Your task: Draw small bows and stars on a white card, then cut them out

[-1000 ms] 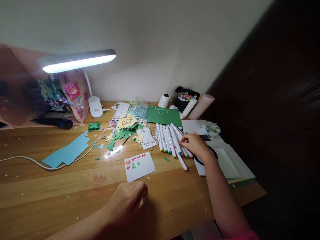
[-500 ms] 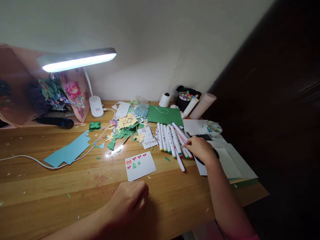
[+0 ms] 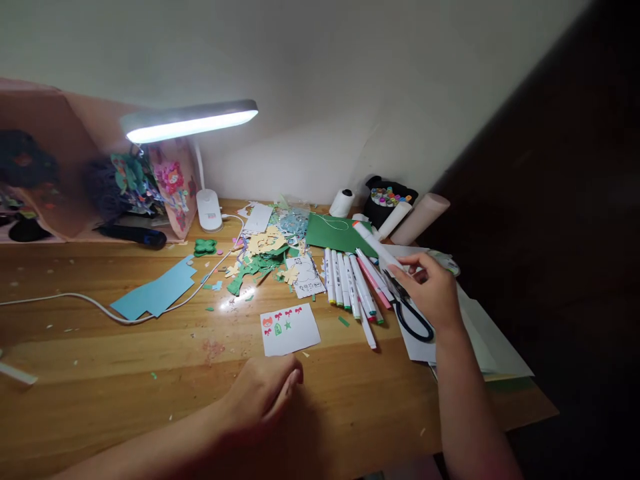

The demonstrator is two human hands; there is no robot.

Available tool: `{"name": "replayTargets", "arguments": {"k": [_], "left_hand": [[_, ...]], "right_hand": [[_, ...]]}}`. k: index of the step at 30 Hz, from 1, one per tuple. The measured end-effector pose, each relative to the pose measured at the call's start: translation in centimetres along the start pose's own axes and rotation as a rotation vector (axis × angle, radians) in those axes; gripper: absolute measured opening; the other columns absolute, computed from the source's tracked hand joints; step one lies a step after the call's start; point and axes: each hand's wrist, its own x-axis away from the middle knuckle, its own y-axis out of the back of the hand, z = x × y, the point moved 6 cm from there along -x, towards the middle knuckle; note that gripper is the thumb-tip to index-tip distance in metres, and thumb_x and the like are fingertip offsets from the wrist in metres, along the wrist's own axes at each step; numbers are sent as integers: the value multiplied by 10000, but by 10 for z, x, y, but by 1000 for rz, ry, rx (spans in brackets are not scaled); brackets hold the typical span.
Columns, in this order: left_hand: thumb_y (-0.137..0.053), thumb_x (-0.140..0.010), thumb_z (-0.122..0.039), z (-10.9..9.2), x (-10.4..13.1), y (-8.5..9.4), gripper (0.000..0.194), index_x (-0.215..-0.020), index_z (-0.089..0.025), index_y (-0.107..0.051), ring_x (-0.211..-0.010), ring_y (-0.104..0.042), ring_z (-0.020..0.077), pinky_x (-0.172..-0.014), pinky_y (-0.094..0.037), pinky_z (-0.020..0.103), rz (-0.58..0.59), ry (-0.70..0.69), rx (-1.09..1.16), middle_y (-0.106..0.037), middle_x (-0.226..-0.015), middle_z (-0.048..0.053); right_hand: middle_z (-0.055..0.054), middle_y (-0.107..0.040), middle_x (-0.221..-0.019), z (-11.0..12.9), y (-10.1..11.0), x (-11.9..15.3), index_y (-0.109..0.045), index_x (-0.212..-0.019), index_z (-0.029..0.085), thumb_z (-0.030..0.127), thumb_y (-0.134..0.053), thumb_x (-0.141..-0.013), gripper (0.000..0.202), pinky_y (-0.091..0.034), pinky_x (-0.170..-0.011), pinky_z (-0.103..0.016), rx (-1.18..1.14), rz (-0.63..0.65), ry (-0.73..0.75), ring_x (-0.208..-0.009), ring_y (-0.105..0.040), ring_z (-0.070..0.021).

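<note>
My right hand (image 3: 430,287) pinches a white marker (image 3: 377,248) with an orange end, raised above the other markers. A row of white markers (image 3: 353,287) with coloured ends lies just left of it. Black-handled scissors (image 3: 414,321) rest on white paper below that hand. My left hand (image 3: 270,390) is closed in a loose fist on the table, with nothing showing in it. Just beyond its knuckles lies a small white card (image 3: 295,339) bearing red bows, an orange-red face and green shapes.
Paper scraps (image 3: 263,257) are heaped mid-table beside a green sheet (image 3: 330,232). A blue paper piece (image 3: 155,290) lies left, crossed by the lamp's cable. Behind stand a lit lamp (image 3: 209,210), a pink box (image 3: 75,133), a thread spool (image 3: 343,202) and a black marker pot (image 3: 383,212).
My right hand has lifted the orange-ended marker up from the pile, uncovering the scissors' handles. My left fist keeps its place near the card. The view has shifted slightly left.
</note>
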Motion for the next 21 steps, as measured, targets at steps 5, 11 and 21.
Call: {"name": "replayTargets", "arguments": {"k": [5,11,21], "left_hand": [[-80,-942,-515,10,-5,18,543,-1068,-193,-499,-647,-463,149,-612,-384,256,-167,205,425,-549,-770,25],[-152,-939,-544,1,-16,29,552,-839,-170,-545,-677,-478,140,-659,-398,257,-118,227,467,-543,-733,14],[-399,-930,-392,-2,-13,15,284,-886,-167,-567,-618,-496,116,-575,-360,215,-30,315,268,-575,-689,-16]], "right_hand": [[-26,-649,-788,53,-20,19,-658,-793,240,246,-727,-718,103,-476,-744,-366,-461,236,306,-803,-605,-216],[-20,-654,-826,78,-43,41,-682,-849,287,135,-711,-732,194,-500,-710,-358,-673,533,338,-788,-612,-198],[-22,-563,-994,75,-73,56,-273,-1337,390,253,-713,-734,759,-508,-646,-295,-1029,768,-24,-725,-578,-147]]}}
